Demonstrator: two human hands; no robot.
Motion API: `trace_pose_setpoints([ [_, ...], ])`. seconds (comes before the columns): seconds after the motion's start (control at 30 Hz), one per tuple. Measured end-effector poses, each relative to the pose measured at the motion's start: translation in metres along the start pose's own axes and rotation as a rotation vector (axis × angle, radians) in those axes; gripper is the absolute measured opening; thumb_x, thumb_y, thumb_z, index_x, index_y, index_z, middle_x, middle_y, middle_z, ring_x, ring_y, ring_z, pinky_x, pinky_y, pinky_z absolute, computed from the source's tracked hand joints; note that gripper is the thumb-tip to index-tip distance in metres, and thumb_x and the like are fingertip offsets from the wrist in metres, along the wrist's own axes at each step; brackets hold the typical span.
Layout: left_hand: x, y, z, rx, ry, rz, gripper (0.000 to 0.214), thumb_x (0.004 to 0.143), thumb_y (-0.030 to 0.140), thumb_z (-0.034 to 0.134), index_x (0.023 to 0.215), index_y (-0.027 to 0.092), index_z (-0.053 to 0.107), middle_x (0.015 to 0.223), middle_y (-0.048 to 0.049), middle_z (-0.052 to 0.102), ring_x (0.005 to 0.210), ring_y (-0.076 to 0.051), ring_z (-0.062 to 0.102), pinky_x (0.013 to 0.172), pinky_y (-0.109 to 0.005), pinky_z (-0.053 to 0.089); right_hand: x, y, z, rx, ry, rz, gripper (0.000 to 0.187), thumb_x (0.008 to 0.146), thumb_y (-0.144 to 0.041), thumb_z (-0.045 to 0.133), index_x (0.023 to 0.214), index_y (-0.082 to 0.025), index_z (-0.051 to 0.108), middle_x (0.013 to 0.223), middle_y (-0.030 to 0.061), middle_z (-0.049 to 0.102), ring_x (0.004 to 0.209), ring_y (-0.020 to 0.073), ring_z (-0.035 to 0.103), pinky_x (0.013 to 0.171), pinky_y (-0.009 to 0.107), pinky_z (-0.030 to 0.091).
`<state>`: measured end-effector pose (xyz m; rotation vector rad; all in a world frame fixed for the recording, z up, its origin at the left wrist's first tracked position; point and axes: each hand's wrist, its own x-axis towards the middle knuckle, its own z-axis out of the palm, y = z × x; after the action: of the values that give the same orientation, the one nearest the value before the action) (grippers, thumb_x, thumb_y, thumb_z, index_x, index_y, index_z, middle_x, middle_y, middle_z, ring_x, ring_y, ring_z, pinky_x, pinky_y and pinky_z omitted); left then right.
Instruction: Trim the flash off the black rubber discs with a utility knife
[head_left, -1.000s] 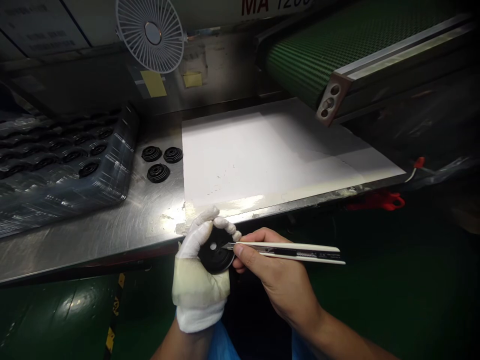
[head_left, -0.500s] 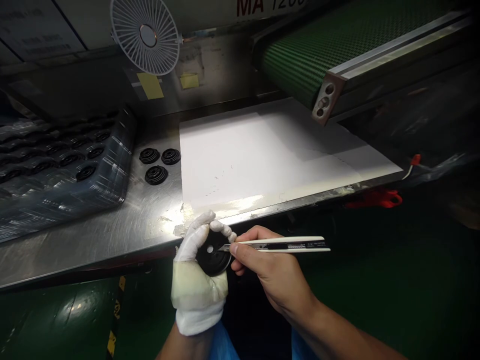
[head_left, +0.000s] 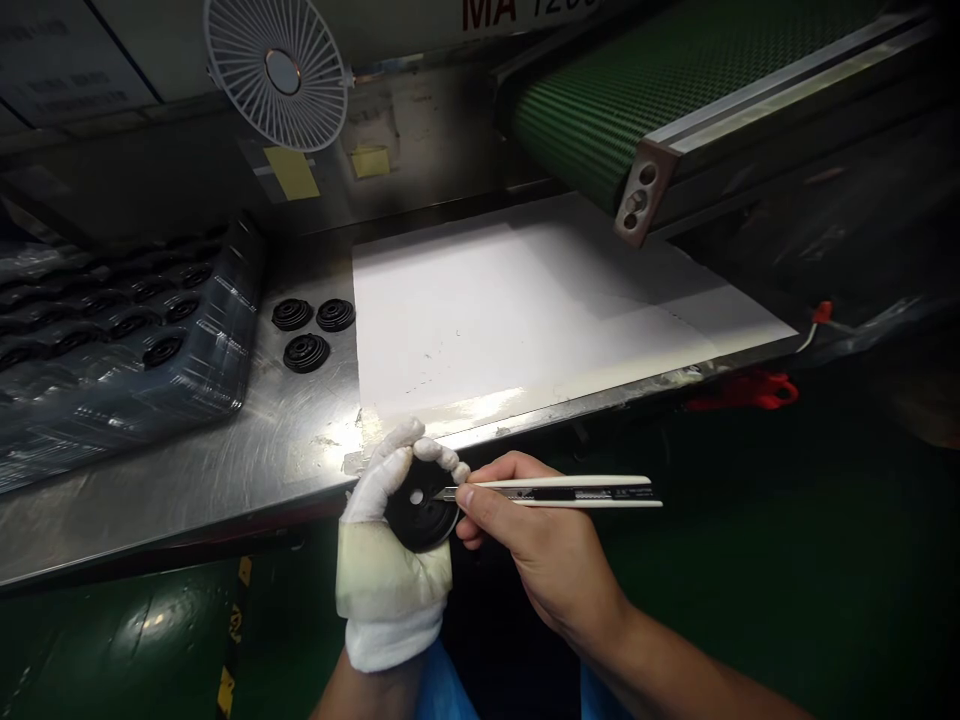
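My left hand (head_left: 391, 540), in a white glove with finger covers, is closed around a round black disc part (head_left: 426, 522) with a small hole near its middle. My right hand (head_left: 540, 540) is bare and grips a white-and-black utility knife (head_left: 577, 491). The knife's blade tip lies at the disc's face, just right of the hole; whether it touches cannot be made out. Both hands are in front of the bench edge. Three black ribbed round parts (head_left: 306, 352) sit on the metal bench beyond my left hand.
Stacked clear plastic trays (head_left: 202, 370) with several black parts stand at left. A white sheet (head_left: 480, 310) covers the steel bench (head_left: 300, 430), with small dark scraps on it. A green conveyor belt (head_left: 585, 120) overhangs the right. A white fan (head_left: 281, 72) is at the back.
The whole view has shifted slightly, so the bench items appear a little further left. Both hands keep their holds, and the knife blade stays at nearly the same place on the disc.
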<state>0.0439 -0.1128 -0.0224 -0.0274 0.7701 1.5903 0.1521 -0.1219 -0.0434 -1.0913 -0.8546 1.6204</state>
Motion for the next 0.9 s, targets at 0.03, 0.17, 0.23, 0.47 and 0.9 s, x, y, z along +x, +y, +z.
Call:
trace_pose_setpoints([
  [0.03,-0.0002,-0.0001,0.0002,-0.001,0.0,0.002,0.018,0.079,0.014,0.059,0.096,0.014,0.065,0.078,-0.0025,0.058,0.076,-0.014,0.058,0.073,-0.031,0.053,-0.0003,0.0002,0.0001,-0.001,0.003,-0.005,0.02,0.083,-0.032,0.073,0.082,-0.016,0.061,0.069,0.0019,0.065,0.062,0.0164,0.062,0.057,0.027,0.052],
  [0.17,-0.0001,-0.0002,0.0001,-0.008,0.004,-0.004,0.018,0.08,0.014,0.059,0.096,0.014,0.065,0.079,-0.0025,0.058,0.077,-0.013,0.058,0.073,-0.03,0.053,0.001,-0.0005,0.0002,-0.017,0.0,-0.008,0.02,0.084,-0.032,0.072,0.081,-0.016,0.061,0.068,0.0024,0.065,0.063,0.017,0.062,0.058,0.027,0.052],
  [0.23,0.0002,0.0001,-0.0002,-0.01,0.009,-0.006,0.018,0.079,0.014,0.059,0.096,0.014,0.065,0.079,-0.0026,0.058,0.077,-0.014,0.058,0.073,-0.03,0.053,0.0026,-0.0017,0.0002,-0.014,-0.005,0.004,0.02,0.083,-0.031,0.072,0.081,-0.015,0.061,0.067,0.0027,0.065,0.062,0.0171,0.062,0.057,0.027,0.052],
  [0.47,0.0005,0.001,-0.0012,-0.025,0.007,-0.006,0.017,0.079,0.013,0.059,0.095,0.014,0.065,0.079,-0.0025,0.058,0.076,-0.014,0.058,0.073,-0.03,0.053,0.0043,-0.0003,0.0001,0.003,-0.019,0.014,0.02,0.081,-0.031,0.074,0.079,-0.015,0.061,0.065,0.0024,0.065,0.061,0.0171,0.062,0.055,0.026,0.052],
  [0.9,0.0008,0.002,-0.0026,-0.034,0.004,-0.012,0.02,0.078,0.013,0.059,0.097,0.014,0.065,0.078,-0.0025,0.058,0.076,-0.014,0.059,0.072,-0.03,0.054,0.005,0.0001,0.0009,-0.011,-0.026,0.003,0.02,0.081,-0.031,0.074,0.08,-0.015,0.063,0.066,0.0036,0.066,0.062,0.018,0.062,0.057,0.028,0.052],
])
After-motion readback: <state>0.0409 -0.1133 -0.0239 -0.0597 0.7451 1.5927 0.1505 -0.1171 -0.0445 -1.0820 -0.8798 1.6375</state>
